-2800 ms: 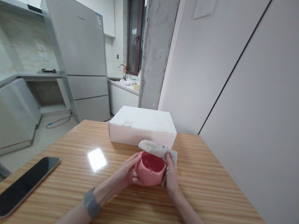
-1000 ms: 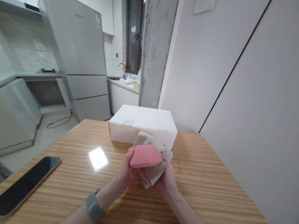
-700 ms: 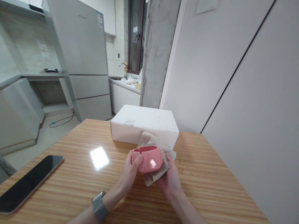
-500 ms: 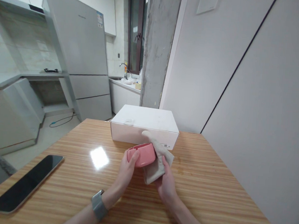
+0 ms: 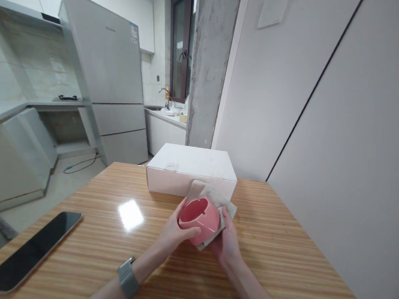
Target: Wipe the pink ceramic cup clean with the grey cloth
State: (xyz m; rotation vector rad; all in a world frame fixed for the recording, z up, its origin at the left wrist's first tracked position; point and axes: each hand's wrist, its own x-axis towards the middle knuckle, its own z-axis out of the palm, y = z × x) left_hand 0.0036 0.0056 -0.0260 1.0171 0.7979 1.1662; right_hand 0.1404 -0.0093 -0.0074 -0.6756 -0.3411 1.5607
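Note:
A glossy pink ashtray with notches in its rim is held above the table, tilted so its opening faces left and up towards me. My left hand grips it from the left, thumb across the near side and fingers at the rim. A light grey cloth lies against the ashtray's right and far sides. My right hand is closed on this cloth, thumb on top, pressing it to the ashtray. The other right fingers are partly hidden beneath the cloth.
A white cardboard box stands on the wood-grain table just beyond my hands. At the left lies a black phone. Behind the table are a grey fridge, a concrete pillar and a white wall on the right.
The ashtray has been turned over and about in my left hand, showing its base, then its side, and now its opening. The cloth has shifted along with it in my right hand.

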